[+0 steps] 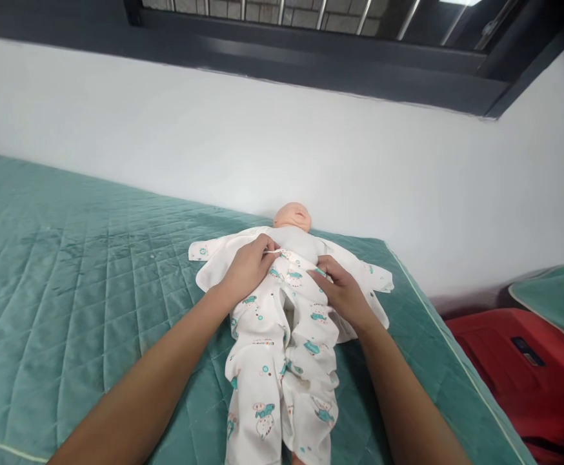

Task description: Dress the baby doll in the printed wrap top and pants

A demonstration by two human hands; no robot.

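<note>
With our left hand we pinch the waistband of the printed trousers, and with our right hand we grip its other side, fingers curled over the edge. The trousers cover the legs of a doll, which lies on the green quilted cover, head near the white wall. Its jacket spreads open, 2 sleeves out to the sides.

1 head view, forward and down, seemingly near
</note>
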